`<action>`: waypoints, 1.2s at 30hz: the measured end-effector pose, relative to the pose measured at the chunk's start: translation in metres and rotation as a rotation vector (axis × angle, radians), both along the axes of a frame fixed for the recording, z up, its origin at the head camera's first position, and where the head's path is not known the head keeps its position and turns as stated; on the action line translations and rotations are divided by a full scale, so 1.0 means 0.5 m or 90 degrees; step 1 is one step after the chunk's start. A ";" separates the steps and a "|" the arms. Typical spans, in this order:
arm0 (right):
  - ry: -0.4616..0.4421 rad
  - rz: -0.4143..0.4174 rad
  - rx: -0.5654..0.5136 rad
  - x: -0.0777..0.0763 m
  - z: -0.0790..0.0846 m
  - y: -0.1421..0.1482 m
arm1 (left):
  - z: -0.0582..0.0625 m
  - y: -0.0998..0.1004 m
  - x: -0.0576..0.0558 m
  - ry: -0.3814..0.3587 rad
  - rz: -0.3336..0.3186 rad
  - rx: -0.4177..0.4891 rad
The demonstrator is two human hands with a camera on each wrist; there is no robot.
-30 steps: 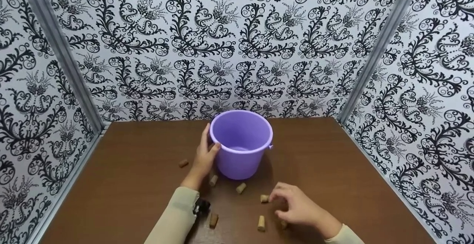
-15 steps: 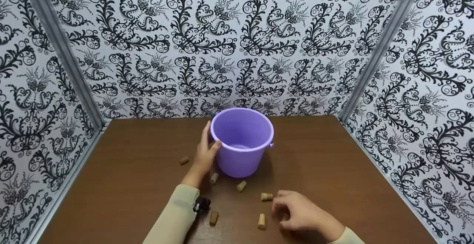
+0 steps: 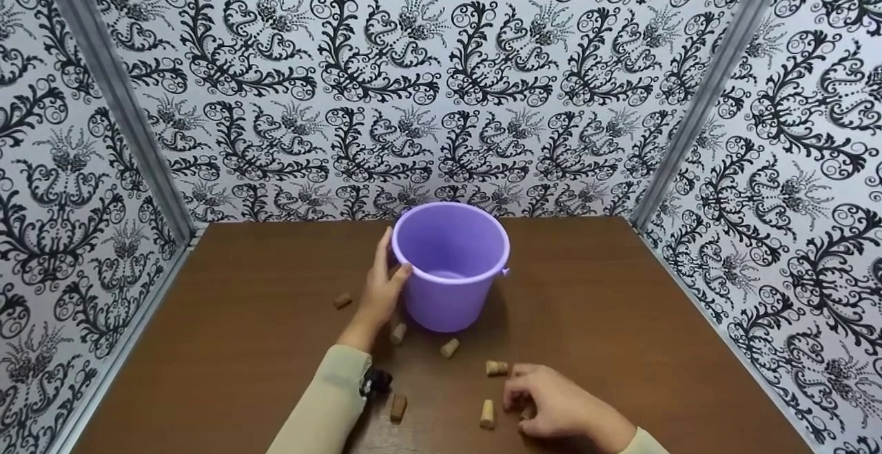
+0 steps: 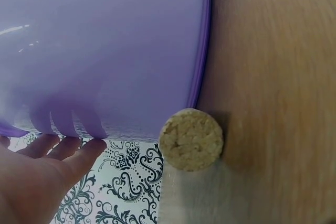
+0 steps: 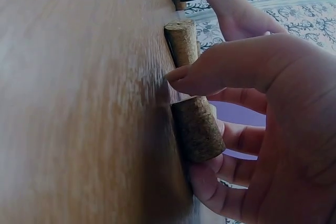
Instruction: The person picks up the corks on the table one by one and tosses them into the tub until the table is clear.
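Observation:
A purple bucket (image 3: 448, 302) stands upright toward the back of the brown table. My left hand (image 3: 379, 292) holds its left side, thumb at the rim and fingers along the outer wall. In the left wrist view those fingers (image 4: 86, 156) touch the plastic. At the right front, my right hand (image 3: 551, 402) curves around a cork (image 5: 198, 129) on the table. The right wrist view has the thumb slightly apart from this cork, with fingertips beside its other end. Another cork (image 3: 496, 368) lies by the right fingertips, and one more cork (image 3: 487, 414) is left of the thumb.
More corks lie about: one cork (image 3: 450, 348) before the bucket, one cork (image 3: 398, 333) by the left wrist, one cork (image 3: 399, 407) near the left sleeve and one cork (image 3: 342, 300) farther left. Patterned walls (image 3: 427, 96) enclose the table (image 3: 262, 316) at back and sides.
My right hand has shifted slightly toward the front and its fingers have come around the nearest cork. The left hand and bucket keep their place.

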State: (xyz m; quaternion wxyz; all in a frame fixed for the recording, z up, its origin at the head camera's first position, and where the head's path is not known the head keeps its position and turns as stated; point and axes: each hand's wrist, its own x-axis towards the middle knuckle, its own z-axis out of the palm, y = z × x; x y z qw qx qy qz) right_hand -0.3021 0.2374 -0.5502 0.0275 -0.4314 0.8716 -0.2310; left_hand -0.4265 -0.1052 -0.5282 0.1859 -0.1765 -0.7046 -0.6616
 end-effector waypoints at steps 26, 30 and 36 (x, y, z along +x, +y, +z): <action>0.030 0.017 -0.049 -0.001 -0.001 0.006 | 0.002 -0.003 0.005 -0.001 0.009 -0.015; 0.025 0.013 -0.057 -0.001 -0.001 0.005 | 0.001 -0.003 0.005 -0.007 0.010 -0.021; 0.023 -0.004 -0.081 -0.002 0.014 -0.001 | -0.001 -0.004 0.001 -0.008 0.016 -0.025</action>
